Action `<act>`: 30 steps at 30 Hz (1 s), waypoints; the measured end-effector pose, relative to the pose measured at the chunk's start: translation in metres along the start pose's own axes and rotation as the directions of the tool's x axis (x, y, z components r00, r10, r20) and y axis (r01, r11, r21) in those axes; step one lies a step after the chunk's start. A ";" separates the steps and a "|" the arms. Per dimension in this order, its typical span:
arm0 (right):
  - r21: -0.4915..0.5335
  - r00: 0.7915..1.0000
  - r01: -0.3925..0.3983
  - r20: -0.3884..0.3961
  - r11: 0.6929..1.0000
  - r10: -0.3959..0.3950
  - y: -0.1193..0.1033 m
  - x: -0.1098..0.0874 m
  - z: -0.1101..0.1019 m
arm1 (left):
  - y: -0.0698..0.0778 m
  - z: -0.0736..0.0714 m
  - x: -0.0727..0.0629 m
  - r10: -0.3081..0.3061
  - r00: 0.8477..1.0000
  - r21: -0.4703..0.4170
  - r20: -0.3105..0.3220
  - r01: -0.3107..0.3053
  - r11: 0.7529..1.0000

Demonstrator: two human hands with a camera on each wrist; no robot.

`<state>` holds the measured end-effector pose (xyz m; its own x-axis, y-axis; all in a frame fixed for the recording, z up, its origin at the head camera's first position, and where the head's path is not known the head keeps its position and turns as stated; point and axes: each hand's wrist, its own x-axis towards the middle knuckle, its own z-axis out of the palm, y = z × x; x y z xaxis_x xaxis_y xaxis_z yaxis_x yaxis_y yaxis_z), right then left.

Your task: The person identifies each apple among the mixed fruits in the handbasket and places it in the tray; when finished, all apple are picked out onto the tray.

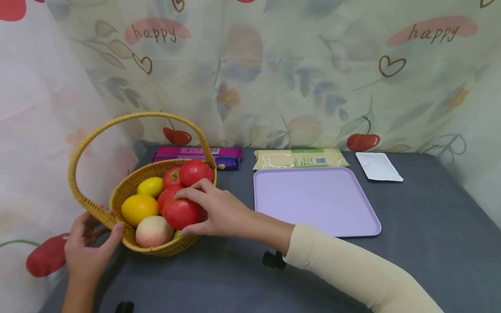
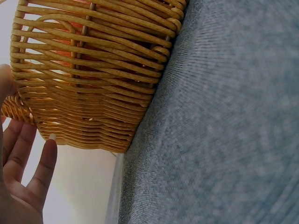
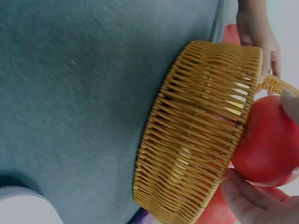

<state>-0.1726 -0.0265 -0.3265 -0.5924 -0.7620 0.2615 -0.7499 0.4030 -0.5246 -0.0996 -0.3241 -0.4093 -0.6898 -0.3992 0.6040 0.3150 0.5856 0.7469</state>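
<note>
In the head view, my left hand [image 1: 91, 243] grips the basket [image 1: 168, 251] by its handle [image 1: 99, 214], probably to steady it, while my right hand [image 1: 221, 209] grasps a red fruit [image 1: 182, 216] at its rim; left wrist, grey cloth [image 2: 224, 116] supports the basket; right wrist, my grip spans the fruit

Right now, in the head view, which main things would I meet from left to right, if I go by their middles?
Left hand, wicker basket, right hand, lilac tray, white packet.
</note>
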 end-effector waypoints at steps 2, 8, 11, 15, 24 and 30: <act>0.020 0.999 0.027 -0.024 0.999 -0.027 0.002 -0.004 0.002 | 0.000 0.000 -0.001 -0.005 1.000 0.007 0.004 0.005 1.000; 0.131 0.995 0.092 -0.061 0.987 -0.085 0.007 -0.012 0.005 | -0.001 -0.001 -0.002 -0.001 1.000 0.011 0.007 0.001 1.000; 0.168 0.990 0.118 -0.091 0.979 -0.104 0.008 -0.017 0.004 | -0.002 -0.001 -0.002 -0.001 1.000 0.009 0.005 0.001 1.000; 0.163 0.982 0.145 -0.147 0.976 -0.122 0.006 -0.026 0.003 | -0.002 -0.002 -0.001 -0.002 1.000 0.009 0.002 0.002 1.000; 0.208 0.970 0.099 -0.239 0.973 -0.047 0.009 -0.043 0.004 | -0.003 0.000 -0.001 0.007 1.000 0.014 0.005 -0.007 1.000; 0.215 0.957 0.088 -0.289 0.973 -0.023 0.012 -0.049 0.001 | -0.003 0.000 -0.002 0.008 1.000 0.021 -0.001 -0.008 1.000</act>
<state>-0.1523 0.0157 -0.3466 -0.6348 -0.5918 0.4968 -0.7186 0.2158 -0.6611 -0.0990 -0.3249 -0.4130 -0.6866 -0.3950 0.6104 0.3068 0.6038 0.7358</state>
